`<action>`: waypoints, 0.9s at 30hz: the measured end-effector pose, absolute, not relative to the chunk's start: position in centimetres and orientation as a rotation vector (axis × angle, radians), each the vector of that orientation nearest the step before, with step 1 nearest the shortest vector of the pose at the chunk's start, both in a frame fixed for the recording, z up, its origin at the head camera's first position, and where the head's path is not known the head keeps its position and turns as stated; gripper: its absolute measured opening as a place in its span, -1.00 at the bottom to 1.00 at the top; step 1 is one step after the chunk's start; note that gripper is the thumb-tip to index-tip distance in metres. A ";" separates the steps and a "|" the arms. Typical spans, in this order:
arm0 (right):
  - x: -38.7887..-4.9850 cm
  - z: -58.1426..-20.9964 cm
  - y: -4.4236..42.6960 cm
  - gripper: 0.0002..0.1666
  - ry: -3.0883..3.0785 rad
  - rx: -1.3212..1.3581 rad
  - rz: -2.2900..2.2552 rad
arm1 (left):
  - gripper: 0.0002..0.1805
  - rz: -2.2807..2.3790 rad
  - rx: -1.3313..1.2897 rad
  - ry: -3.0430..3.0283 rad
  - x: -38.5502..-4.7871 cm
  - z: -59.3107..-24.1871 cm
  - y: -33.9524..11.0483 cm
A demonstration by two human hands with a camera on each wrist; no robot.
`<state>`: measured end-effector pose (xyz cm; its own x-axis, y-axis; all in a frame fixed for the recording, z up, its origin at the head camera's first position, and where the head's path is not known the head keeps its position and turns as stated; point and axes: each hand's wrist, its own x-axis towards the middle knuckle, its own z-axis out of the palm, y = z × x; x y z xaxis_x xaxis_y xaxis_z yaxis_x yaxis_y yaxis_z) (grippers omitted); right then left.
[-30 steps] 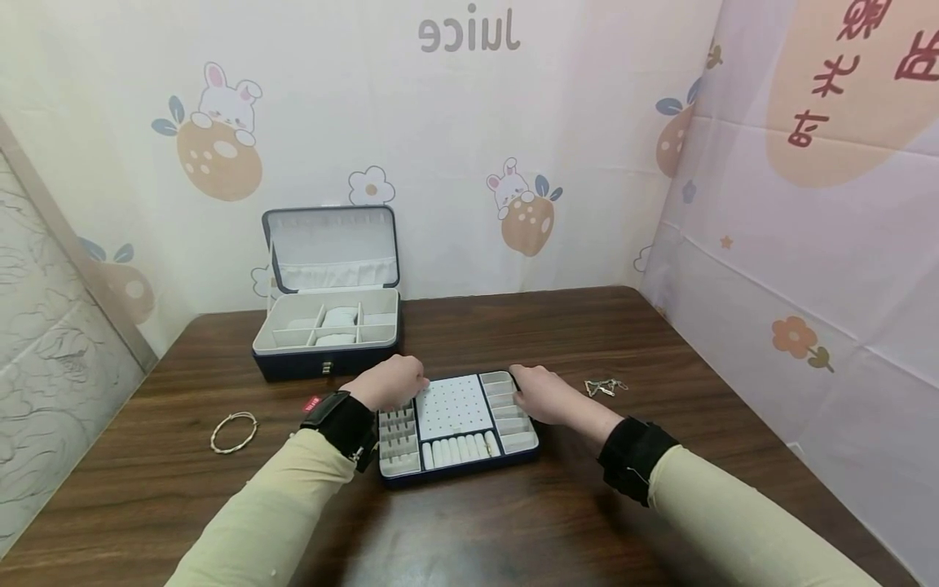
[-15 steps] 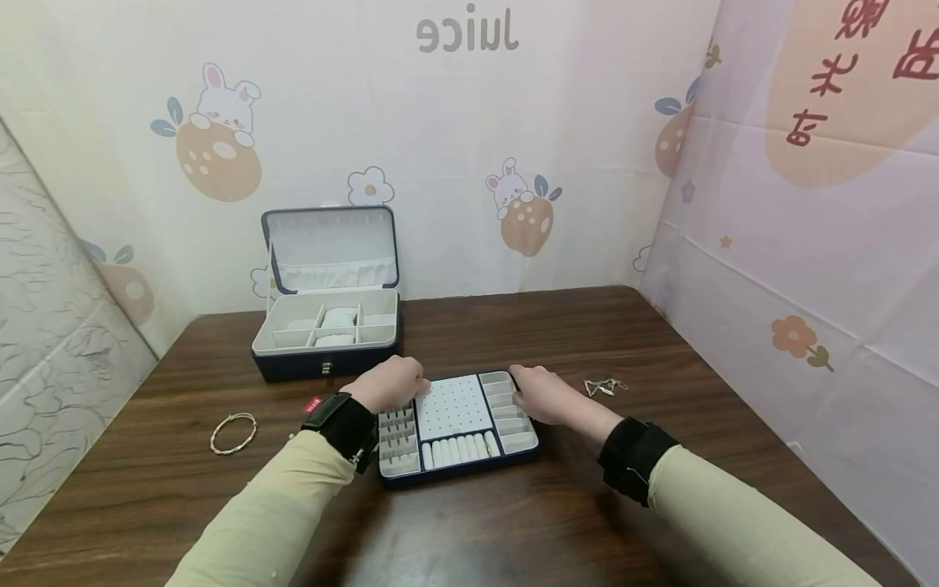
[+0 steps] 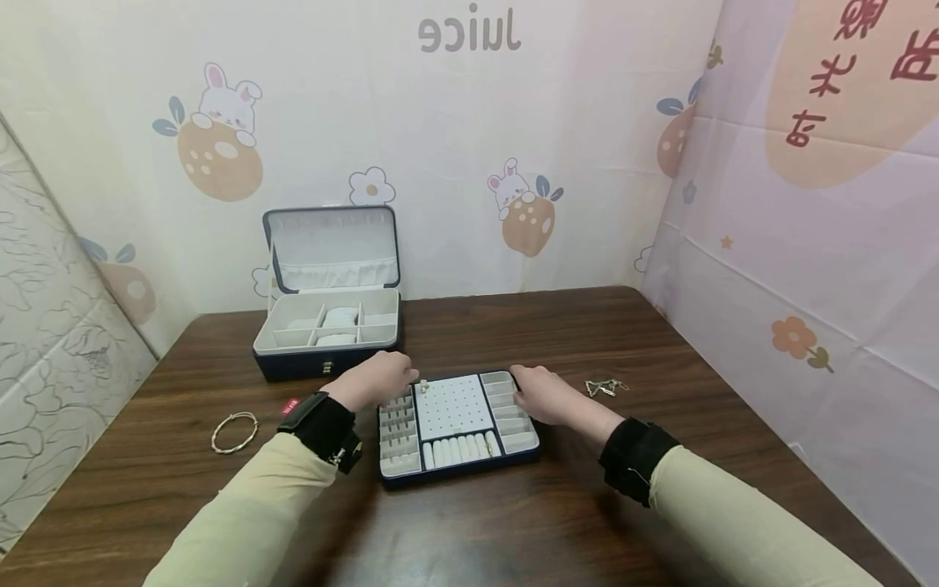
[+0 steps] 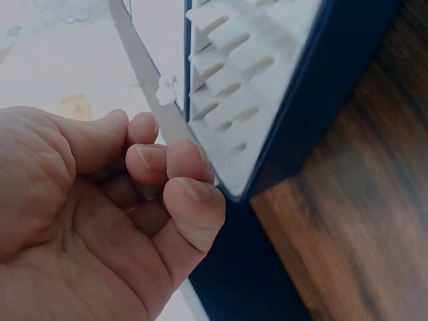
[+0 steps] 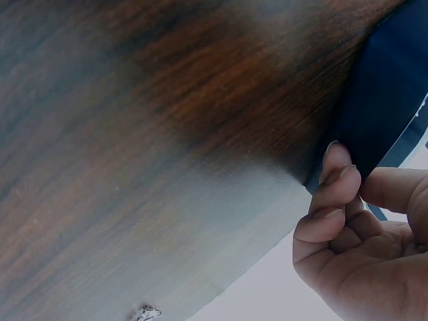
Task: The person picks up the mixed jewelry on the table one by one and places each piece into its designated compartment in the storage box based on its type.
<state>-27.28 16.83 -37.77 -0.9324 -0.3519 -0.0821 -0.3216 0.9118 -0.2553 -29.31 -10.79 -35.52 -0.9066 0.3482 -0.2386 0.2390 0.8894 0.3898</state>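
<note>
A navy jewelry tray (image 3: 477, 468) lies flat, with a white perforated earring pad (image 3: 455, 403), ring rolls and small compartments. At the pad's far left corner sits a small pale flower-shaped earring (image 3: 424, 386), also white in the left wrist view (image 4: 166, 89). My left hand (image 3: 374, 380) is by the tray's far left corner. Its fingers (image 4: 195, 207) are loosely curled with nothing visible between them; whether they touch the tray I cannot tell. My right hand (image 3: 544, 395) grips the far right corner, thumb inside the rim and fingers on the outer wall.
An open navy jewelry box (image 3: 297, 364) with divided compartments stands behind to the left. On the wooden table (image 3: 513, 530) lie a bracelet (image 3: 235, 432) at left and a tangled chain (image 3: 606, 387) at right. Printed cloth walls (image 3: 440, 147) border the table.
My left hand has moved a little left, off the earring pad, and the flower earring at the pad's corner now shows. The right hand and tray stay put.
</note>
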 end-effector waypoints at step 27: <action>-27.6 -37.9 17.2 -0.51 2.946 -0.523 -0.383 | -0.89 0.297 0.346 2.730 -26.4 -33.4 -19.1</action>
